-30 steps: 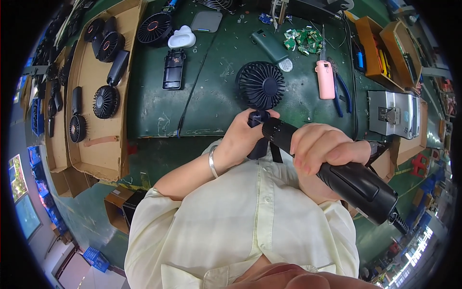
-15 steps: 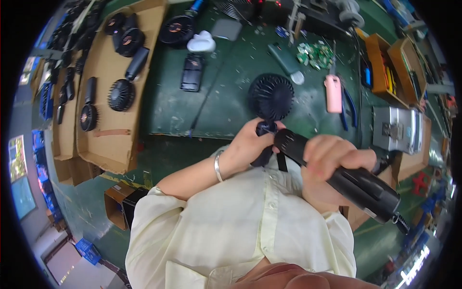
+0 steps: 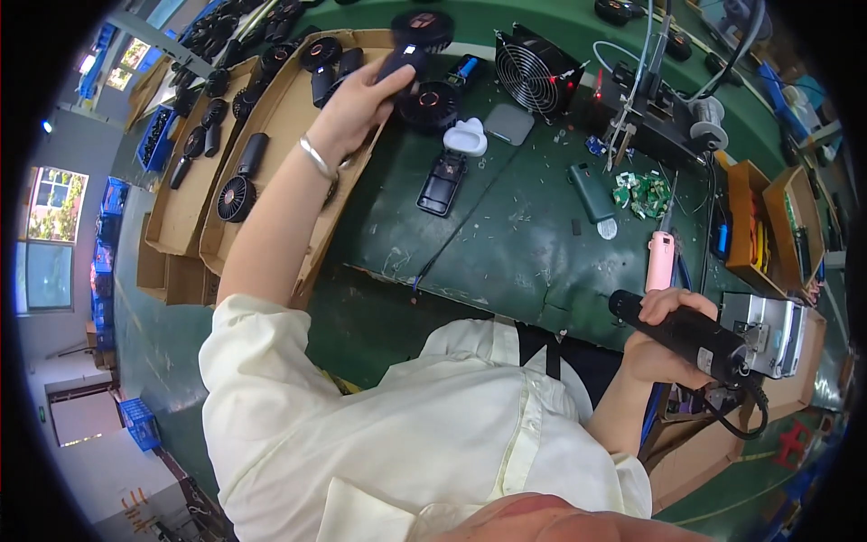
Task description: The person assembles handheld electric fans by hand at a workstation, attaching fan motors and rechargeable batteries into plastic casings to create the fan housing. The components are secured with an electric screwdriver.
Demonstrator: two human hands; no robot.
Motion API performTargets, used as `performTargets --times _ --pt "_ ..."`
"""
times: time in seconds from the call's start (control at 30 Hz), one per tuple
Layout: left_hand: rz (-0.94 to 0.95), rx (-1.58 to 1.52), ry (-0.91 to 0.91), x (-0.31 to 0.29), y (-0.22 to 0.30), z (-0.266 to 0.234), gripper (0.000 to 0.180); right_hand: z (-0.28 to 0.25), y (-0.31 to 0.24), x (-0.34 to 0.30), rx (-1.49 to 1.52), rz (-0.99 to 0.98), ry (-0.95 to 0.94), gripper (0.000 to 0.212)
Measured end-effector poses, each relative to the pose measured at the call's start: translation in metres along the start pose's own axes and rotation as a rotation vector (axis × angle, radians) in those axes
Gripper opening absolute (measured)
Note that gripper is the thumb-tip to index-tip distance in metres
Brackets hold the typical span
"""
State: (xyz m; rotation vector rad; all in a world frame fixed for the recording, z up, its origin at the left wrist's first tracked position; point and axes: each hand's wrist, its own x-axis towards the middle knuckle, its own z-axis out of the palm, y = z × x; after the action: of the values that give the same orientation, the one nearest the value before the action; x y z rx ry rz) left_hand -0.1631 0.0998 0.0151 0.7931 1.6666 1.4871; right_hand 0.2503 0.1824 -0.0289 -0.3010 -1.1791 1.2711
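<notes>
Stretched out to the far left, my left hand (image 3: 354, 110) grips the handle of a black handheld fan (image 3: 423, 31), whose round head is blurred. It is held over the far end of a cardboard tray (image 3: 312, 237) of fans and the table beside it. Just below it, another black handheld fan (image 3: 430, 107) lies on the table. At the right, my right hand (image 3: 657, 357) is wrapped around a black corded electric screwdriver (image 3: 691, 332), its cord curling down from the rear end. Near its front end lies a pink fan handle casing (image 3: 660, 260).
A black casing (image 3: 442, 183), a white cloud-shaped piece (image 3: 465, 137) and a dark green casing (image 3: 591, 192) lie on the green table (image 3: 506, 244). Behind stand a square cooling fan (image 3: 537, 74) and a solder spool (image 3: 707, 122). Green circuit boards (image 3: 643, 194) and a cardboard box (image 3: 754, 226) are at right.
My left hand has carried the fan from in front of my chest to the far left. My right hand has drawn the screwdriver away to the right. The view has shifted left.
</notes>
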Motion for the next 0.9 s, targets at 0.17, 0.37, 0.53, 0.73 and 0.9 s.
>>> performTargets --times 0.17,0.37,0.53,0.73,0.9 --pt "0.405 -0.134 0.627 0.112 -0.054 -0.088 0.044 0.0 0.002 -0.005 -0.045 -0.053 -0.038 0.09" --pt "-0.065 0.828 0.848 0.131 -0.125 -0.257 0.053 -0.008 0.0 -0.009 0.04 -0.039 -0.029 0.091" --pt "-0.289 0.164 0.578 0.121 -0.083 -0.18 0.034 -0.003 0.001 -0.01 -0.035 -0.055 -0.019 0.09" --pt "0.354 0.263 0.646 0.029 -0.025 -0.096 0.026 -0.005 0.001 -0.006 0.013 -0.007 -0.038 0.092" --pt "0.306 -0.05 0.279 -0.077 -0.007 0.017 0.028 -0.002 0.001 -0.003 -0.011 0.009 -0.153 0.095"
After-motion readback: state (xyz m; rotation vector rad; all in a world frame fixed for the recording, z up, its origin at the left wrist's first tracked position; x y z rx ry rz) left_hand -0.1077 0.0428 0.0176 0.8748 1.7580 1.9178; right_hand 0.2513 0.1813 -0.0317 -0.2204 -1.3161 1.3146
